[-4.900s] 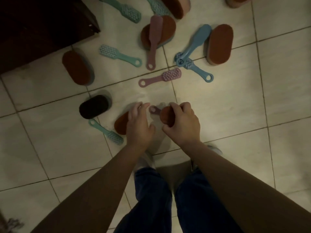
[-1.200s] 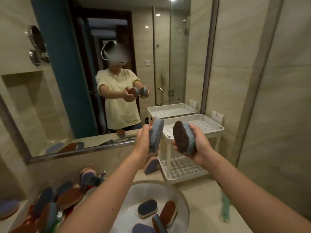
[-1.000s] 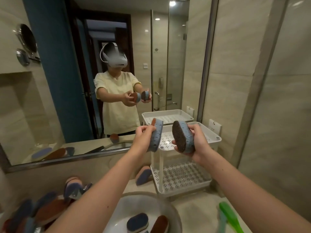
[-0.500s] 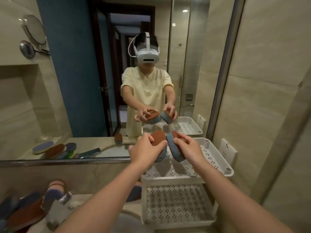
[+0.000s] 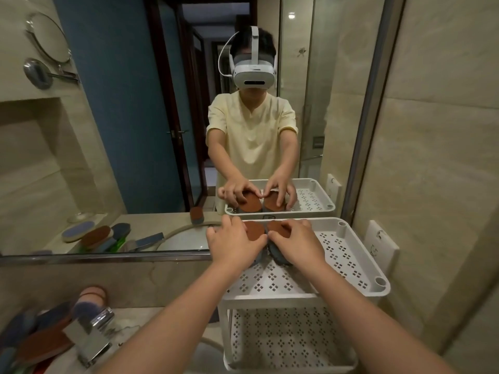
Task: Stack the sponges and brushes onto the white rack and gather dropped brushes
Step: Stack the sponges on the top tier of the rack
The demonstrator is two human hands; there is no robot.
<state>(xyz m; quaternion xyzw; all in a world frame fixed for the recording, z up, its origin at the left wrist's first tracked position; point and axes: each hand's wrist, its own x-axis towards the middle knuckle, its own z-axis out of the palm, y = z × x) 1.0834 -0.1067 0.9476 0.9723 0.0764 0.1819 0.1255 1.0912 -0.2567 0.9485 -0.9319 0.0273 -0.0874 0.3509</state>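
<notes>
Placing step: our left hand (image 5: 235, 245) grips one rust-topped grey oval sponge (image 5: 253, 230), right hand (image 5: 297, 244) its twin (image 5: 275, 227), on white perforated plastic rack (image 5: 378, 287); next we shd release flat.

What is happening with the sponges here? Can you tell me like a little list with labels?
place: a bathroom, facing a mirror
left hand: grips the left sponge
right hand: grips the right sponge
sponges: side by side, brown side up
where: back of the top shelf of the white rack
left to do: a pile of sponges beside the tap
</notes>
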